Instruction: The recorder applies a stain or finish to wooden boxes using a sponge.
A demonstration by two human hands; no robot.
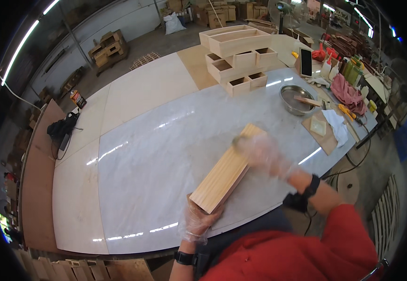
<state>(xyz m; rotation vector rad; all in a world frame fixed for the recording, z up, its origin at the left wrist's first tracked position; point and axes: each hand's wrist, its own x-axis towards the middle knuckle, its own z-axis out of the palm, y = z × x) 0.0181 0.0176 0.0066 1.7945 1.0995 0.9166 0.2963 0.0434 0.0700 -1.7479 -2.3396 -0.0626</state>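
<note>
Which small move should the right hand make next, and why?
Perhaps slide the right hand along the wooden piece toward the left hand: the right is at the far end, the left holds the near end, with nothing on top between them.

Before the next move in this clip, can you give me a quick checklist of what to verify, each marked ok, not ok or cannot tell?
1. Left hand steadying the near end of the long wooden box: ok.
2. Right hand in a firm grip: cannot tell; it is blurred over the box's far end.
3. Clear glove on the left hand: ok.
4. Long box apart from the stacked wooden boxes: ok.
5. Metal bowl with nothing across its rim: not ok; a wooden piece lies over it.
6. White cloth away from the long box: ok.
</note>
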